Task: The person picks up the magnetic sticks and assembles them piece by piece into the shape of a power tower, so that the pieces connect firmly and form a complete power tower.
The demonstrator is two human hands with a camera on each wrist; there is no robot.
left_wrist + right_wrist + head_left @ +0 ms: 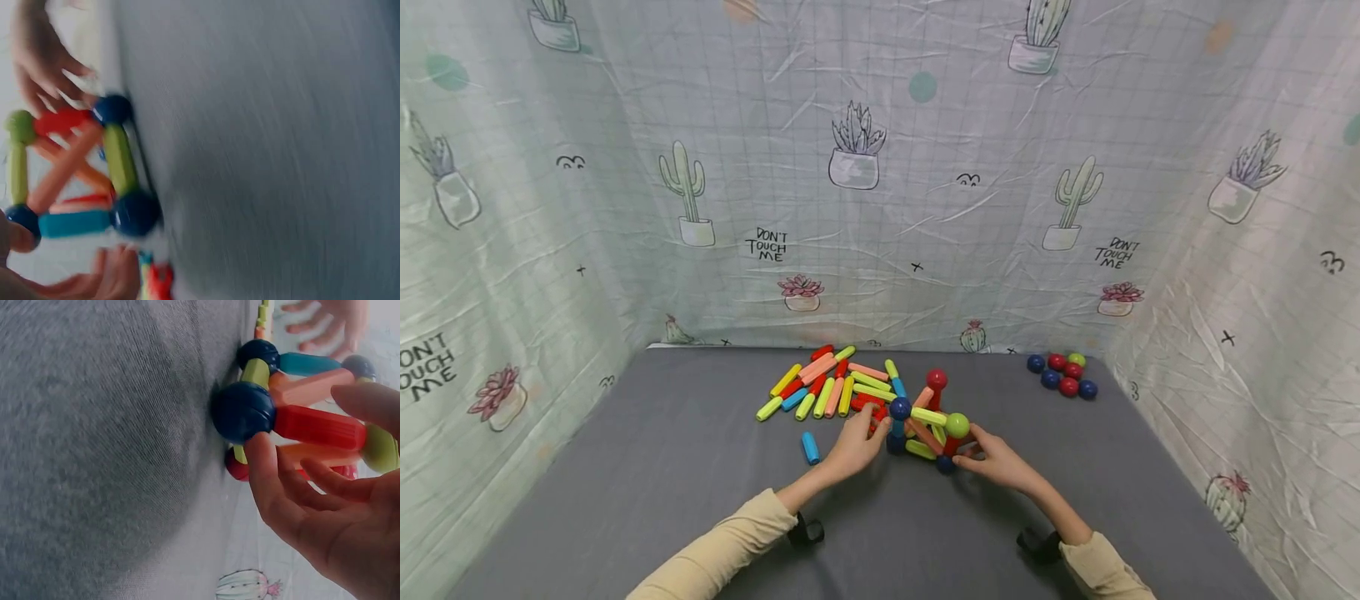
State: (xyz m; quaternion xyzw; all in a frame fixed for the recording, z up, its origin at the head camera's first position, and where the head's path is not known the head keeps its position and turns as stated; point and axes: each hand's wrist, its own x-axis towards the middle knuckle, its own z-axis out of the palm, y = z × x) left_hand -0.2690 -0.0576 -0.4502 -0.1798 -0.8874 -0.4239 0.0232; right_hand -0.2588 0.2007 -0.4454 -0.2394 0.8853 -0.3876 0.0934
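A frame of magnetic rods and balls [928,417] stands on the grey table between both hands. Its near uprights are a blue rod [75,224] and a red rod [319,427], with coral rods crossing between them. My left hand [859,442] is at the left upright; its thumb touches the upper blue ball [24,224], while its other fingers stay extended below. On the right side, my right hand [996,462] touches the frame with spread fingers. One fingertip meets the lower blue ball [244,412], and the thumb lies by the green ball [379,448].
Loose coloured rods [820,383] lie in a pile behind and left of the frame. A single blue rod [810,448] lies nearer, left of my left hand. Several loose balls [1068,386] sit at the back right. A patterned cloth [880,250] closes off the back and sides.
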